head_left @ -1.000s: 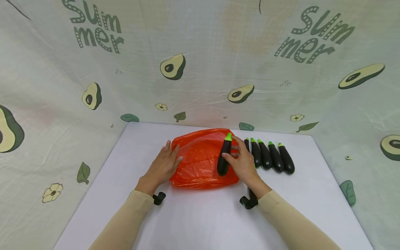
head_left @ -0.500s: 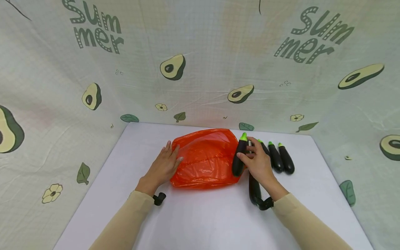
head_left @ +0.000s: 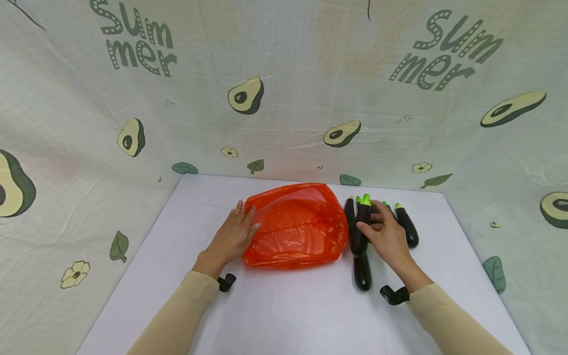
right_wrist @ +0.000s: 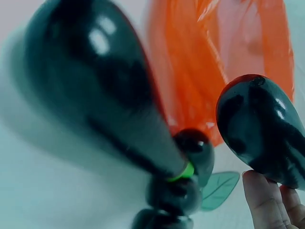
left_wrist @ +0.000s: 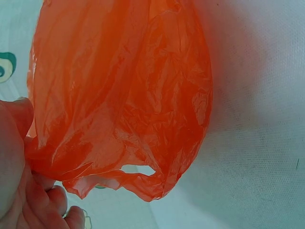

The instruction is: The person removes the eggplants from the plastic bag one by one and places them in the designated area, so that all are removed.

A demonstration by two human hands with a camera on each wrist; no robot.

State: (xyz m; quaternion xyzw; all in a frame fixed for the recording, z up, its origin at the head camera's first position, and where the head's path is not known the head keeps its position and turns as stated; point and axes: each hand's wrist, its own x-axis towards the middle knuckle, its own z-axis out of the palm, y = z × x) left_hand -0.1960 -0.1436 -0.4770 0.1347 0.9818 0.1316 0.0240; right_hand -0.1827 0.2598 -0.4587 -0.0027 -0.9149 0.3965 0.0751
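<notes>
A red plastic bag (head_left: pixel 288 227) lies with its mouth spread wide in the middle of the table. At its left edge is my left hand (head_left: pixel 230 235); the left wrist view shows the film of the bag (left_wrist: pixel 119 95) gathered between thumb and curled fingers (left_wrist: pixel 56 198). My right hand (head_left: pixel 390 236) holds an eggplant (head_left: pixel 360 231) with a bright green stem end, just right of the bag. Beneath it and partly hidden, another eggplant (head_left: pixel 362 273) lies nearer the front. In the right wrist view, fingertips (right_wrist: pixel 264 195) support the held eggplant (right_wrist: pixel 259 129).
Several more eggplants lie in a row behind and beside my right hand, among them one at the right end (head_left: pixel 407 226) and one close to the bag (head_left: pixel 349 212). The white table (head_left: pixel 284 310) meets a hanging cloth printed with avocados (head_left: pixel 284 98) along its back.
My right hand has carried the eggplant to the right, from over the bag to over the eggplants beside it. The left hand and the bag have stayed in place.
</notes>
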